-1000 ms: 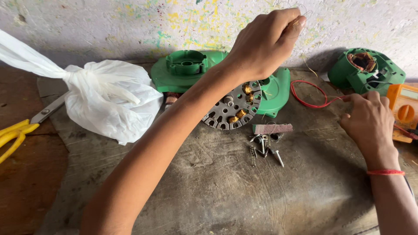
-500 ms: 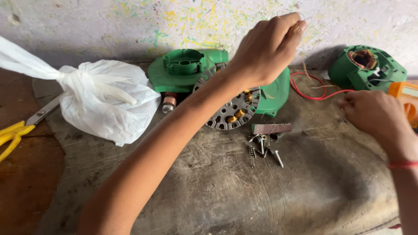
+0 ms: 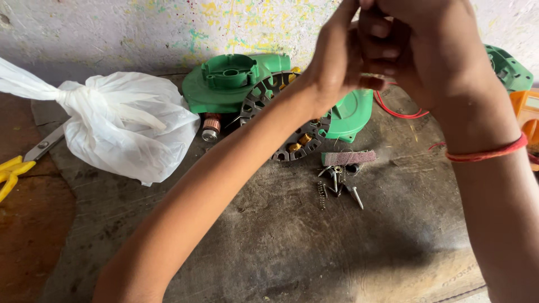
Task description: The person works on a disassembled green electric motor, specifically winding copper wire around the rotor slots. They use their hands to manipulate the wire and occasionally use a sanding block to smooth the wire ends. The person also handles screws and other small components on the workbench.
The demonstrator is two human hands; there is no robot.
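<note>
Green housing — white bag — seemingly red wire.

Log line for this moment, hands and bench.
left hand: raised, meets right | right hand: raised, fingers curled | red wire: behind | screws: on bench

White plastic bag at left on dark work mat, knotted at neck, tail of knot trailing toward upper left edge; translucent, bulging, contents not discernible. Bag sits just beside green plastic motor housing, touching small copper-wound part at its right. At far right edge, orange meter, partly cut off, pale grey screen strip showing at its top; display too small to tell. No labels or signs visible.
</note>
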